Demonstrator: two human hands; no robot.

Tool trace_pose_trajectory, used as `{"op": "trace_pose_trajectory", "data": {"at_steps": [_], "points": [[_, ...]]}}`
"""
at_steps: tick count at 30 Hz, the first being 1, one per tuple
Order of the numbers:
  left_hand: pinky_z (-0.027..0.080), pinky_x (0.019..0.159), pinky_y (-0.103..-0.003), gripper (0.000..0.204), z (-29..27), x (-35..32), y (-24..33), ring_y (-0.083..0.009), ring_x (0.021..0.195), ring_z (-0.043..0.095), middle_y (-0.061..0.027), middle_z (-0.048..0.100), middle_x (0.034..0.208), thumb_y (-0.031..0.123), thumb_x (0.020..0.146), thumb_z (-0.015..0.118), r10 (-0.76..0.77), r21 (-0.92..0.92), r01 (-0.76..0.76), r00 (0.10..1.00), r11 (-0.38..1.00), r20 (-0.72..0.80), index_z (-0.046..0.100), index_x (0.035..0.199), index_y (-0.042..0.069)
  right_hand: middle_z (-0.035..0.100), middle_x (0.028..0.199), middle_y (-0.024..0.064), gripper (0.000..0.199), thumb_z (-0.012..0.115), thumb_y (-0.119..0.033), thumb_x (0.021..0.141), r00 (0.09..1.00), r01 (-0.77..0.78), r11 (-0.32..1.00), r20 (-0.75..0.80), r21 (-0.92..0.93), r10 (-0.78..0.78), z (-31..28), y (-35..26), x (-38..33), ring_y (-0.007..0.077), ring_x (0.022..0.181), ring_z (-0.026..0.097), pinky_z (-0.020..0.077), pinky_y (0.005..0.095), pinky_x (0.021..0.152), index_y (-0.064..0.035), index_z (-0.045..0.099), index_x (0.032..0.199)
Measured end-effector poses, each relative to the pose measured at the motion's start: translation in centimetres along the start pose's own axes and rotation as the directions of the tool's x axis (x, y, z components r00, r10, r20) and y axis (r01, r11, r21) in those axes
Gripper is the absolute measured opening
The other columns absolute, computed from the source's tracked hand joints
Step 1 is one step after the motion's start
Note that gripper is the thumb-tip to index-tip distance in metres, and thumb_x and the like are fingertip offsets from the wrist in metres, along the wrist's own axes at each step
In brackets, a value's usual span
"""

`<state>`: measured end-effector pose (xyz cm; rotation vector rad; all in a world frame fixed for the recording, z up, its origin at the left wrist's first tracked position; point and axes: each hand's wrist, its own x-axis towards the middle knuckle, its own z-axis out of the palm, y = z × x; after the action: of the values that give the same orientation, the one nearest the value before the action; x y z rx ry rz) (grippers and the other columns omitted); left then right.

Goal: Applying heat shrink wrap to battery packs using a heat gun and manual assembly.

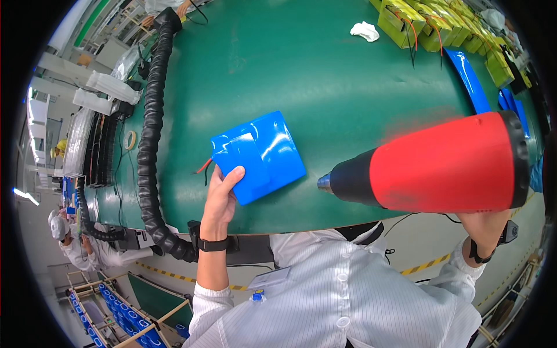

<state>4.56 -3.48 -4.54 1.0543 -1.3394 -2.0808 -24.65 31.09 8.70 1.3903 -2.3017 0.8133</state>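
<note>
My left hand (223, 188) grips a battery pack (272, 151) in shiny blue wrap by its near left corner, thumb on top. Short red and black wires (203, 167) stick out of the pack's left side. Over the right part of the table is a red heat gun (441, 165) with a black front, its metal nozzle pointing left toward the pack, a small gap apart from it. Beneath the gun's body my right hand (486, 225) holds it up; the gun's body hides the fingers.
On the green table (249, 69), a black ribbed hose (152, 127) runs along the left, beside a tape roll (130, 140). Yellow-green battery packs (400, 26) with wires line the far right, near blue sleeves (469, 78) and a crumpled white cloth (364, 31).
</note>
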Motion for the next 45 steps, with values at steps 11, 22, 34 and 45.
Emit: {"op": "trace_pose_trajectory", "data": {"at_steps": [11,22,34,45], "points": [[0.053,0.100,-0.037,0.072,1.3,0.0,0.9,-0.0221,0.119,0.061,-0.0143,0.058,0.130,0.025,0.087,0.077,-0.006,0.017,0.006,1.000,1.000,-0.008,0.039,0.142,-0.001,0.074,0.099,0.0094,0.054,0.094,-0.016,0.064,0.949,-0.292,0.917,-0.041,0.273,0.314,0.3,1.6,-1.7,0.0205,0.087,0.071,0.0540,0.0336,0.079,-0.0004,0.068,0.109],[0.052,0.099,-0.036,0.077,1.7,-0.5,1.1,-0.0209,0.118,0.060,-0.0128,0.058,0.130,0.027,0.086,0.080,0.018,0.038,-0.016,0.999,0.999,-0.049,0.037,0.144,-0.001,0.072,0.109,0.0104,0.060,0.093,-0.013,0.066,0.947,-0.311,0.885,0.033,0.345,0.320,0.5,2.5,-2.8,0.0221,0.096,0.070,0.0533,0.0347,0.087,-0.0004,0.065,0.117],[0.048,0.105,-0.040,0.085,2.5,-0.4,1.6,-0.0258,0.122,0.057,-0.0174,0.056,0.131,0.021,0.081,0.083,0.074,0.064,-0.073,0.997,0.995,-0.010,0.033,0.145,-0.004,0.069,0.099,0.0082,0.038,0.082,-0.015,0.084,0.805,-0.511,0.743,-0.062,0.432,0.590,0.0,5.6,0.2,0.0147,0.087,0.064,0.0495,0.0274,0.083,0.0030,0.064,0.112],[0.051,0.100,-0.039,0.084,3.0,1.2,4.8,-0.0252,0.115,0.061,-0.0181,0.058,0.126,0.021,0.076,0.087,0.131,0.228,-0.117,0.990,0.967,-0.046,0.040,0.139,-0.008,0.060,0.075,0.0035,0.046,0.057,-0.049,0.101,0.619,-0.520,-0.084,0.443,0.850,0.649,6.8,7.2,-0.7,0.0102,0.060,0.057,0.0477,0.0231,0.057,-0.0033,0.059,0.106]]}}
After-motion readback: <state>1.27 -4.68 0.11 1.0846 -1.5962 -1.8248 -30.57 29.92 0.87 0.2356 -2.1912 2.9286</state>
